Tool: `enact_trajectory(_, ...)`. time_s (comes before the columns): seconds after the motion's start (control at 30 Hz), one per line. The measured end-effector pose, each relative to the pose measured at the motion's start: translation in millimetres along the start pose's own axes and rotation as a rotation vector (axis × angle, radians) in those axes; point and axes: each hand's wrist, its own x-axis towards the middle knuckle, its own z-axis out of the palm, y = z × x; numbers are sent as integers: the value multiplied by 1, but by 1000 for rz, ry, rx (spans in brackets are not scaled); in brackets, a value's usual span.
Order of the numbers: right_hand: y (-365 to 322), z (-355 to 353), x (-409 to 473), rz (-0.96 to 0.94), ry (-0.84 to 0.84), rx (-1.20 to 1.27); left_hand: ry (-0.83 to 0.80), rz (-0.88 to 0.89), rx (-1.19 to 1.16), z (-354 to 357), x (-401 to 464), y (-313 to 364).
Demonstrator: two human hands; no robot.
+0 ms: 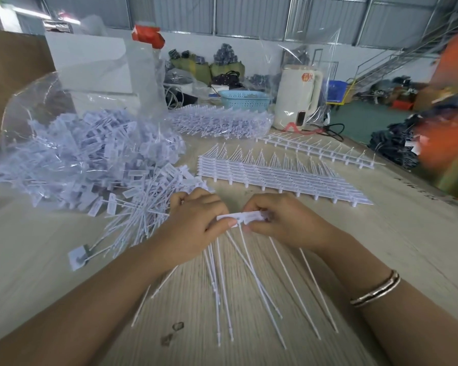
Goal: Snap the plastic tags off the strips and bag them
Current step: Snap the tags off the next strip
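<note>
Gripping one strip [245,217]: two hands, left [196,228], right [280,220].

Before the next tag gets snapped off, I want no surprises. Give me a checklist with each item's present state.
1. Left hand grips the strip: ok.
2. Right hand pinches the strip's other end: ok.
3. Tails of the tags hang free over the table: ok.
4. Open bag of loose tags within reach on the left: ok.
5. Stack of fresh strips ready beyond the hands: ok.
6. Break point between the hands: cannot tell, blurred.
</note>
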Motion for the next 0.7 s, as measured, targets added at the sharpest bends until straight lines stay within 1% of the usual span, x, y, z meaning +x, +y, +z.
enact_trajectory(0.1, 1, -2, -1, 23, -7, 133, 47, 65, 42, -6, 1, 0)
enact_trajectory(0.23, 1, -3, -3, 55, -63, 226, 62, 153, 71, -9, 1, 3)
enact_trajectory(0.27, 5, -6, -4, 89, -50, 232, 65, 151, 55, -9, 1, 2)
enact_trajectory(0.33, 18, -19, -8, 194, 32, 239, 61, 117, 22, -11, -2, -4)
enact_trajectory(0.4, 29, -30, -14, 253, 110, 250, 53, 70, 47, -14, -5, -14)
enact_trajectory(0.47, 28, -32, -15, 218, 112, 168, 28, 21, 151, -17, -5, -21)
enact_trajectory(0.57, 11, -19, -5, 94, 59, 16, 15, -36, 269, -19, -3, -17)
enact_trajectory(0.63, -2, -10, 1, 29, 54, 1, 59, -42, 269, -20, -1, -10)
enact_trajectory(0.7, -9, -3, 3, -19, 78, -10, 69, -33, 191, -19, 0, -3)
